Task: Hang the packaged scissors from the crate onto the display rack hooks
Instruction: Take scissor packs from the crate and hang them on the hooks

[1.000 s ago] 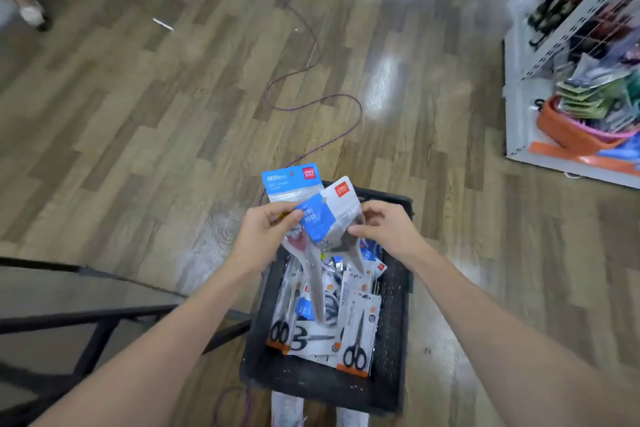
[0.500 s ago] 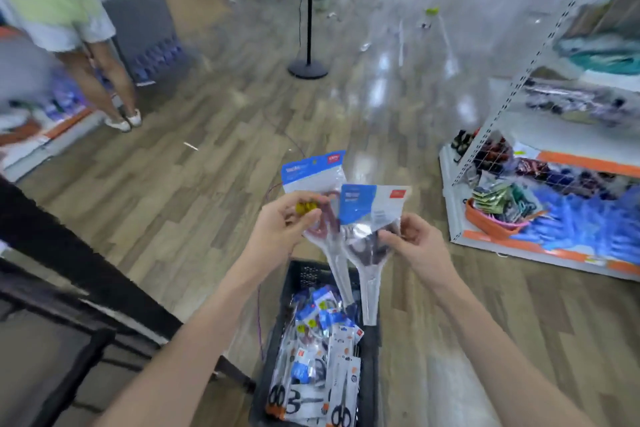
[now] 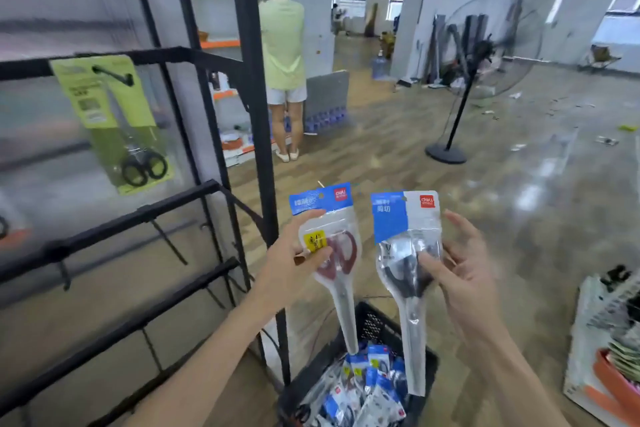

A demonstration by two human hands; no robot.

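- Head view: person holds one pack in each hand, both upright, header cards up, blades pointing down over the crate [image 3: 377, 326].
- Left hand [image 3: 294, 260] pinches the red-handled scissors pack [image 3: 334, 253] at handle level, thumb across the front, fingers curled behind.
- Right hand [image 3: 464, 274] grips the black-handled scissors pack [image 3: 407, 260] with thumb on the front; its other fingers are spread loosely behind the pack, partly off it.
- Crate sits on the floor below the hands, with more packaged scissors [image 3: 363, 388] still piled inside.
- Display rack [image 3: 114, 218] stands to the left; black crossbars carry short hooks [image 3: 169, 243], most bare.
- One green-carded scissors pack [image 3: 114, 121] already hangs on the upper bar.
- Key relation: rack lies left of both packs, so the left hand is nearer; the red-handled pack likely goes first.
- Long axis vertical on both packs, and the hang hole sits in the header above the fingers, so the top edge must be led to a hook tip.
- Header holes are small; alignment may slip.
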